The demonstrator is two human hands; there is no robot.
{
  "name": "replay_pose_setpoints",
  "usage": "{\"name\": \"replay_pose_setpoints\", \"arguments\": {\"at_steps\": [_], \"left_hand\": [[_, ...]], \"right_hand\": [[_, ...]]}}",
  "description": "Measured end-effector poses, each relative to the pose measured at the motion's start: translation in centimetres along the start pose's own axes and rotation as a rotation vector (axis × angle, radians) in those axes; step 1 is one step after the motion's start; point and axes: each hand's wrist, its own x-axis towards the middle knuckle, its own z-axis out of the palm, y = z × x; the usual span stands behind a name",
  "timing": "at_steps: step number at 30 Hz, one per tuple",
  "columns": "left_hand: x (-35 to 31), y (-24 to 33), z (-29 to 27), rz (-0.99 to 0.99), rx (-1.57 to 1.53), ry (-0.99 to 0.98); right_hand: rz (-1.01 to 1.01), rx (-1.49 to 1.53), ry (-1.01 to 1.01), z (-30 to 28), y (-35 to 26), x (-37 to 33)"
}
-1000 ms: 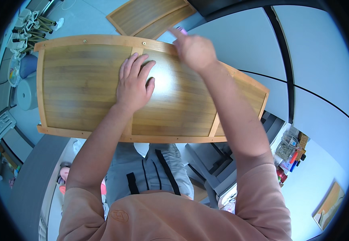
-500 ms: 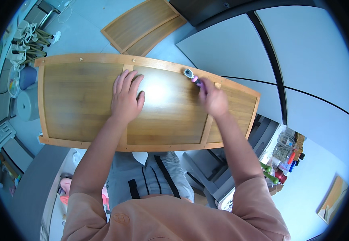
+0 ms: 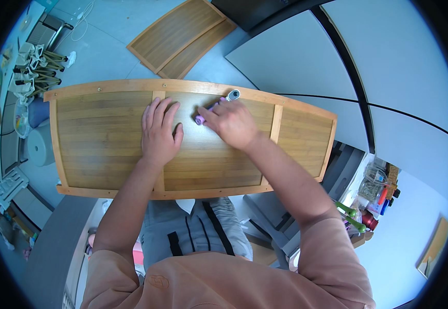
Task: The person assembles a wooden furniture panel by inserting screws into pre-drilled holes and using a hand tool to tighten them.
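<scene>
Few packages show, and no signs or screens. At the right edge, below the bamboo panel, a clear plastic bag of small goods [image 3: 371, 186] sits beside red and blue containers [image 3: 384, 198], too small to tell apart.

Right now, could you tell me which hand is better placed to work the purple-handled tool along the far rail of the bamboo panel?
Probably the right hand: it already holds the purple-handled tool close to the far rail. The left hand lies flat on the bamboo panel, steadying it.
</scene>
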Motion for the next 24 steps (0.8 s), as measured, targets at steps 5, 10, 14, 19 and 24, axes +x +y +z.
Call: {"name": "replay_pose_setpoints", "arguments": {"at_steps": [5,10,14,19,24], "left_hand": [[-0.3,-0.5,-0.6,-0.015,0.028,0.004],[0.0,-0.3,-0.3,-0.007,0.002,0.01],[-0.1,-0.2,0.1,-0.012,0.001,0.03],[-0.3,-0.7,0.1,-0.018,0.002,0.036],[-0.3,-0.5,0.0,-0.012,-0.003,0.02]], "right_hand": [[0.022,-0.036,-0.061,-1.8,1.3,7.6],[0.049,-0.218,0.093,-1.9,7.2,8.7],[0.008,-0.334,0.154,-2.9,11.8,5.0],[0.241,-0.245,-0.038,-3.6,11.3,-3.6],[0.217,-0.097,-0.094,-2.6,2.5,-9.1]]}}
